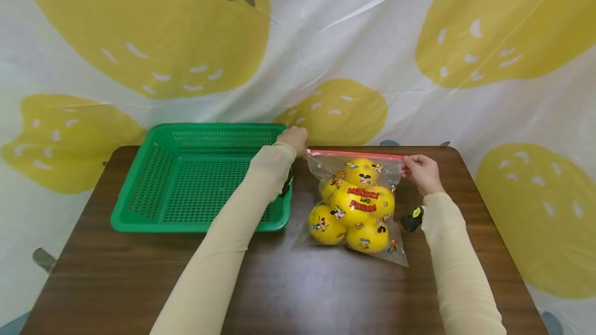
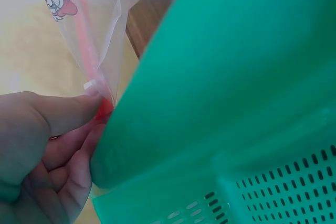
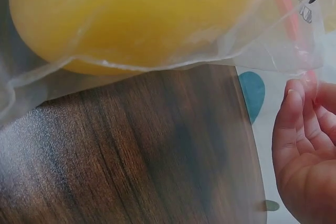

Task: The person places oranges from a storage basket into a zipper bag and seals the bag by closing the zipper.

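A clear zip bag (image 1: 318, 160) with a red zip strip and cartoon print lies on the table, with several round, yellow, fruit-like things (image 1: 327, 225) inside. My left hand (image 1: 294, 139) pinches the left end of the strip; in the left wrist view the thumb (image 2: 65, 113) presses on the red end, beside a small white piece. At the opposite end, my right hand (image 1: 422, 172) pinches the strip's right corner between thumb and fingers (image 3: 290, 111). The strip is stretched straight between both hands and looks closed along its length, though I cannot tell for sure.
A green plastic basket (image 1: 200, 227) with perforated walls stands left of the bag, and my left forearm crosses over its right side. The brown wooden table (image 1: 298, 293) meets a white cloth (image 1: 344, 30) printed with yellow fruit at its back edge.
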The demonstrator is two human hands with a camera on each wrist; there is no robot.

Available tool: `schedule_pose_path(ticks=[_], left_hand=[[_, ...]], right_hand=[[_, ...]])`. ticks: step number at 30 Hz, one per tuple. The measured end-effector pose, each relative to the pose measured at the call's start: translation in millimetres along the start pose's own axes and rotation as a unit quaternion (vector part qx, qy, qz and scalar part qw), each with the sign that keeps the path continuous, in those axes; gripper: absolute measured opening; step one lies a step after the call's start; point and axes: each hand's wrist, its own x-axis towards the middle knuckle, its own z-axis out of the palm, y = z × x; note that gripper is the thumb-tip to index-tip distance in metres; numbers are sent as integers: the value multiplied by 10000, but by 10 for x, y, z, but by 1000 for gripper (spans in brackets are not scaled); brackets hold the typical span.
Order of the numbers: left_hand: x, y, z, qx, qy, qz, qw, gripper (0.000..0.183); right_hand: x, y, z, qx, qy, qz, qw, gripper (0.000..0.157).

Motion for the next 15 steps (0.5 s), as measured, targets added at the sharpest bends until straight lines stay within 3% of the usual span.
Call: schedule_pose_path(ticks=[3,10,15], left_hand=[[-3,2,4,-5,-1,-5,10000,7],[20,-46,34,-258,103,-151,9995,11],[50,-106,49,-472,49,-16,9989,16]], right_hand=[[25,35,-20,-37,-112,-73,9999,19],[125,127,-37,494,-255,193,9983,13],[69,14,-22,498,-495,60,9975,34]])
